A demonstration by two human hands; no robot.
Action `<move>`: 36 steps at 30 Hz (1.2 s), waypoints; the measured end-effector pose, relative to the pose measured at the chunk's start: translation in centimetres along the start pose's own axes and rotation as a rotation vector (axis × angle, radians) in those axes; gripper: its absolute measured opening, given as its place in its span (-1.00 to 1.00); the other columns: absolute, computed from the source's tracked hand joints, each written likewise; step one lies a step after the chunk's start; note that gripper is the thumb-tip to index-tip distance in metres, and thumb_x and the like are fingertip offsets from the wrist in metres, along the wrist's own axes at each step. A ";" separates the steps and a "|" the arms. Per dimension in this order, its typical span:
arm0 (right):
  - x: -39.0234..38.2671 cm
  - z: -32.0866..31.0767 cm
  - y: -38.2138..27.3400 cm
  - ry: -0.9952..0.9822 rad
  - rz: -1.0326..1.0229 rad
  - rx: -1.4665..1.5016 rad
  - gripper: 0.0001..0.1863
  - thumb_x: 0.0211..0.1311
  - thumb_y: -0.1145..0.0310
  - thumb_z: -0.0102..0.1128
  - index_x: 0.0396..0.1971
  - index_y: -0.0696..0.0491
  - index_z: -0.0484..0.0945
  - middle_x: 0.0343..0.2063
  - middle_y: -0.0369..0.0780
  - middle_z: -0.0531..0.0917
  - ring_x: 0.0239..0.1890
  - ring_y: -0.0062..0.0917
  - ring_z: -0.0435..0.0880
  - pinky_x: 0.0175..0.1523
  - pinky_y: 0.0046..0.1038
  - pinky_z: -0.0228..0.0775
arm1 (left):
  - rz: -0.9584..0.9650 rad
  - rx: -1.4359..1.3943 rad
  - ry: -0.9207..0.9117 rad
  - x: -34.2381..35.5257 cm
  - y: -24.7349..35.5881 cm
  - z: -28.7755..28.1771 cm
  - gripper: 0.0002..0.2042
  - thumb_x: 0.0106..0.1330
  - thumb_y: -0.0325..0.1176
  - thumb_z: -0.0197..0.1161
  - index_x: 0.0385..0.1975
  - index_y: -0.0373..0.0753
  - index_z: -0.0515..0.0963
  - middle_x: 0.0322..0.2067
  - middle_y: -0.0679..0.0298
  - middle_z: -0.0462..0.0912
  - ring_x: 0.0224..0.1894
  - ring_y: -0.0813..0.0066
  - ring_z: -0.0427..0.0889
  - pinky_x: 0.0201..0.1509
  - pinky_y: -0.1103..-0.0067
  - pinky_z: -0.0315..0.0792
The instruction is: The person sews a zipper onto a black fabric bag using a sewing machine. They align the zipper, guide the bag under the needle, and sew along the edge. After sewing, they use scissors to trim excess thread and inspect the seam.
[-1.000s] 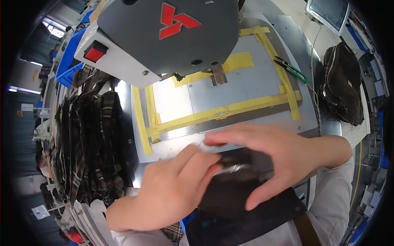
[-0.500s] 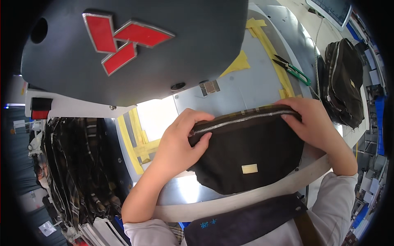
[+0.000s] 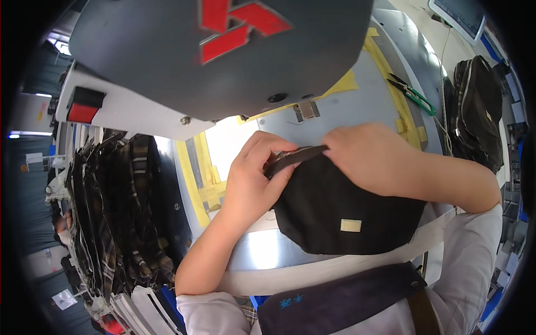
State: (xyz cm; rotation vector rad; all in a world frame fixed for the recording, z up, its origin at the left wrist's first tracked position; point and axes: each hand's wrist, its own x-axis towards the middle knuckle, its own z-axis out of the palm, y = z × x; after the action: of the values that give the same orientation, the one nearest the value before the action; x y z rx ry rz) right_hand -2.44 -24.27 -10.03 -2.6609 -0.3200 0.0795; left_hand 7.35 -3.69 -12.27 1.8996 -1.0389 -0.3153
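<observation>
A black fabric pouch piece (image 3: 324, 206) with a small pale label (image 3: 350, 225) lies over the front of the metal work surface. My left hand (image 3: 254, 170) pinches its upper left corner between thumb and fingers. Close to that corner, my right hand (image 3: 371, 159) grips the top edge, its fingertips on a folded flap of the dark cloth. Most of the zipper along that edge is hidden by the fold and by my right hand. A grey machine head (image 3: 234, 61) with a red emblem hangs just beyond both hands.
Green-handled thread snips (image 3: 416, 97) rest by yellow tape (image 3: 391, 75) on the right. Further right is a stack of dark zippered pouches (image 3: 474, 111). Dark and plaid fabric pieces (image 3: 114, 212) hang at the left. A screen (image 3: 460, 17) stands at the upper right.
My right hand has moved left along the pouch's top edge, from the right end of the zipper to near my left hand. The top edge is now folded, covering the zipper.
</observation>
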 end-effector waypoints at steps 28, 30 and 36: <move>0.8 1.2 0.2 -0.026 0.078 0.692 -0.71 0.37 0.26 -0.01 -0.20 0.20 0.54 -0.40 0.00 0.61 -0.32 -0.16 0.59 -0.15 -0.30 0.40 | -0.041 -0.117 0.079 0.1 0.3 0.5 -0.80 0.03 -0.49 0.42 -0.35 -0.29 0.58 -0.33 0.26 0.61 -0.37 0.47 0.65 -0.31 0.59 0.54; 1.1 1.9 0.3 0.038 0.111 0.723 -0.68 0.36 0.24 0.03 -0.14 0.20 0.53 -0.33 -0.05 0.62 -0.25 -0.28 0.60 -0.09 -0.36 0.40 | -0.080 -0.254 0.120 0.0 0.9 0.5 -0.76 0.08 -0.48 0.40 -0.26 -0.30 0.55 -0.28 0.26 0.61 -0.36 0.52 0.62 -0.29 0.60 0.52; 0.8 1.9 1.4 0.160 0.327 0.990 -0.65 0.25 0.25 0.14 -0.12 0.22 0.51 -0.26 -0.17 0.62 -0.17 -0.52 0.55 -0.05 -0.45 0.38 | -0.384 -0.348 0.053 -0.1 -0.2 -0.9 -0.78 0.18 -0.51 0.31 -0.19 -0.32 0.49 -0.36 0.33 0.59 -0.35 0.65 0.52 -0.26 0.65 0.43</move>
State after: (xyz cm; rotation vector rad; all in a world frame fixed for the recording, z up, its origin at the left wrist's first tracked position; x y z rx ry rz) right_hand -1.54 -24.46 -12.39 -1.6925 0.1842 0.0939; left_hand 7.91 -3.03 -12.02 1.7652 -0.5351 -0.6198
